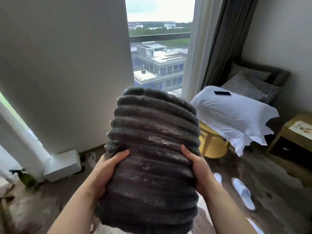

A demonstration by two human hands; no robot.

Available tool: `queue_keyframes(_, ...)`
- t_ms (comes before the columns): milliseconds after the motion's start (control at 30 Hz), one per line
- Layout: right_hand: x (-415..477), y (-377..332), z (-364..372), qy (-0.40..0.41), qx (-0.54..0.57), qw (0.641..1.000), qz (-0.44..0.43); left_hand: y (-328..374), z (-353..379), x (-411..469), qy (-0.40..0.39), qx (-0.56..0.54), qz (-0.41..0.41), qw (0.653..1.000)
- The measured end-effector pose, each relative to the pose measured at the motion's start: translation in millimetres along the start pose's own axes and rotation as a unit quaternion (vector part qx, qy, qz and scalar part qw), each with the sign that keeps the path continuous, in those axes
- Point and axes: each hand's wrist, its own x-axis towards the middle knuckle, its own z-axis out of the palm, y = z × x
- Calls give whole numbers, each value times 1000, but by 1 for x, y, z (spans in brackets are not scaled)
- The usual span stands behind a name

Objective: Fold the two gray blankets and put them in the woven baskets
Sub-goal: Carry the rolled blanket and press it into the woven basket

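While left hand (108,171) and right hand (197,169) grip the blanket (152,141), slippers (243,193) lie beyond.

**Plush ribs, smooth cotton**

Between the left hand (108,173) and the right hand (197,168), the gray blanket (152,149) is thick plush cloth, deeply ribbed, its pile shaggy with a faint sheen on the ridges; beyond the right hand the pillow (236,119) is smooth, matt white cloth, creased; the phone (222,93) on it has a glossy dark face; right of that hand, the slippers (243,193) look soft, white and matt; the curtain (228,39) farther off is dull gray cloth.
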Motion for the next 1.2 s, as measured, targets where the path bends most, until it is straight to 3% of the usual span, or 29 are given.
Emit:
queue_keyframes(167,98,-29,26,-40,8,999,-11,22,-12,78,50,-10,-9,999)
queue_keyframes(333,194,-33,39,-36,-11,998,54,31,-22,165,71,-24,-38,996)
queue_keyframes(600,363,-73,38,65,2,997,34,48,-12,385,6,-10,-65,998)
queue_keyframes(900,494,-146,-16,188,17,982,-5,74,70,593,-165,13,-107,980)
queue_keyframes(1200,686,-209,-77,218,23,975,21,87,149,789,-171,34,-144,974)
